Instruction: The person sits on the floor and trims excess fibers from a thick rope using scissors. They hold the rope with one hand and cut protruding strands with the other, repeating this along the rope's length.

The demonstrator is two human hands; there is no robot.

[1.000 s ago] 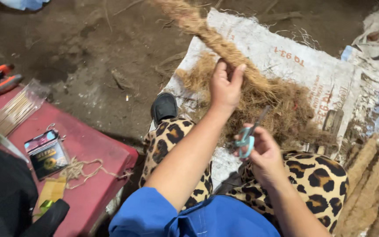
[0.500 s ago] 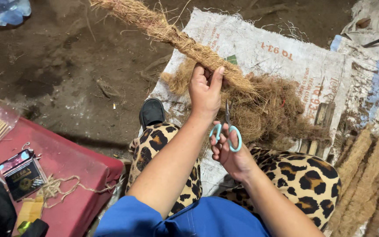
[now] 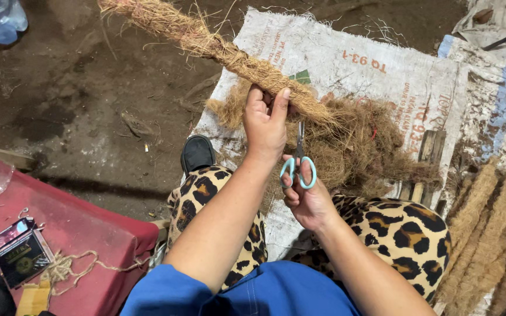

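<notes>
Person sitting over a white woven sack (image 3: 382,76), trimming a coir fibre bundle (image 3: 247,61) with scissors (image 3: 298,161).

Sack is lying on the dirt floor (image 3: 77,105) with a loose fibre pile (image 3: 358,146) sitting on it; the long twisted bundle is running from upper left down over the sack. Red box (image 3: 83,234) is sitting at lower left with string on it. Left hand (image 3: 266,126) is curling tight around the bundle's lower end. Right hand (image 3: 306,196) is gripping the teal-handled scissors, fingers through the loops, blades pointing up at the bundle.
</notes>
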